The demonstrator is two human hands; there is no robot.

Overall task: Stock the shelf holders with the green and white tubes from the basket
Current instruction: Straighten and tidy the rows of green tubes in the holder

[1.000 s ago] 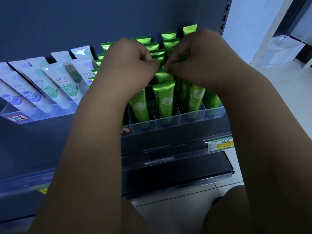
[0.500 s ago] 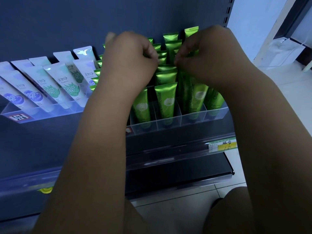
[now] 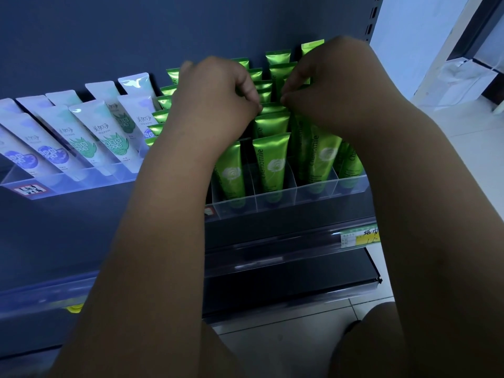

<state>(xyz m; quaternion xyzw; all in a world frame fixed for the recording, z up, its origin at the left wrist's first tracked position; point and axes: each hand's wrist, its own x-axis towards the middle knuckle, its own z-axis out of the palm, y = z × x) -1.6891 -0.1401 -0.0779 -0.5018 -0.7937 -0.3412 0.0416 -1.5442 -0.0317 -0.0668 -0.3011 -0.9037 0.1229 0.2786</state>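
Left grip (image 3: 218,90) pinches tube (image 3: 274,109), dark shelf (image 3: 286,223), tiles (image 3: 275,336)

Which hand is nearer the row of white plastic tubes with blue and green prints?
Left. The left hand sits just right of the white plastic tubes, fingers curled on the shiny green tubes; the right hand is farther right, beyond it, on the same green tubes.

Dim, blue cast; daylight upper right.

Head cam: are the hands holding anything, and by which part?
Left hand and right hand both pinch one green tube in the clear holder, each at a corner of its flat crimped top edge.
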